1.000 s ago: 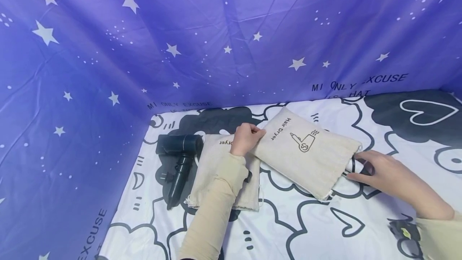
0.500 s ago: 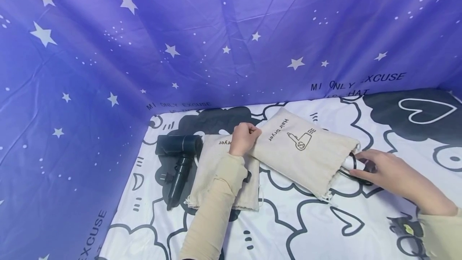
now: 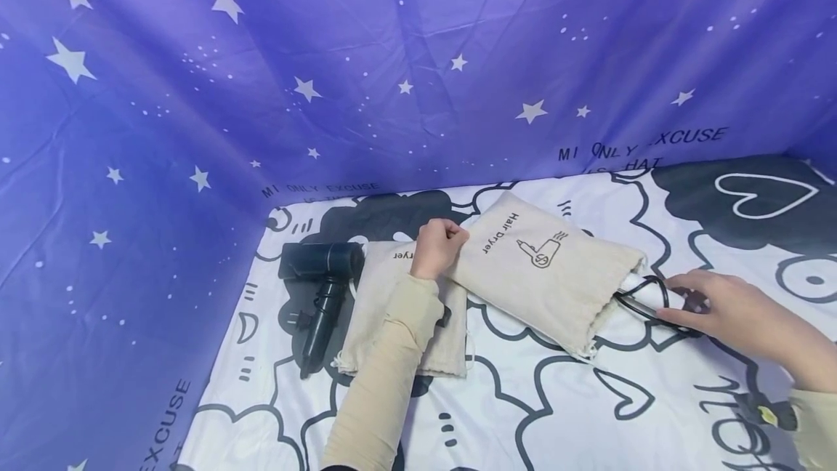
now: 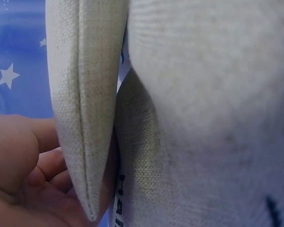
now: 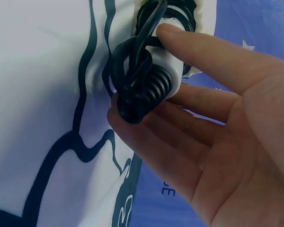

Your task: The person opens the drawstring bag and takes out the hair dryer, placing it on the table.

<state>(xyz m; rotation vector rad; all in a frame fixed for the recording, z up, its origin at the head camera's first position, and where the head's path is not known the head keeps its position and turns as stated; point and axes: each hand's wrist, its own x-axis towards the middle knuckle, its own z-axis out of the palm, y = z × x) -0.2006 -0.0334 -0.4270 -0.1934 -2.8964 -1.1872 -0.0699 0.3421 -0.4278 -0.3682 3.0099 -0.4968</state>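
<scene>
A cream cloth drawstring bag (image 3: 556, 282) printed "Hair Dryer" lies slanted on the patterned cloth. At its upper left corner my left hand (image 3: 439, 247) pinches the fabric; in the left wrist view the corner seam sits between thumb and fingers. A white hair dryer (image 5: 169, 59), wound with a black cord (image 5: 118, 61), sticks partly out of the bag's mouth. Its handle end is held by my right hand (image 3: 726, 304), thumb on one side and fingers on the other. The rest of the dryer is hidden inside the bag.
A second cream bag (image 3: 375, 304) lies flat under my left forearm, its print partly covered. Left of it lies a dark hair dryer (image 3: 320, 262) with its cord wrapped round the handle. A purple star-printed curtain (image 3: 366, 93) stands behind and to the left.
My right hand has moved right, drawing the hair dryer further out of the bag, and more handle and cord show. The left hand keeps its pinch on the bag's corner.
</scene>
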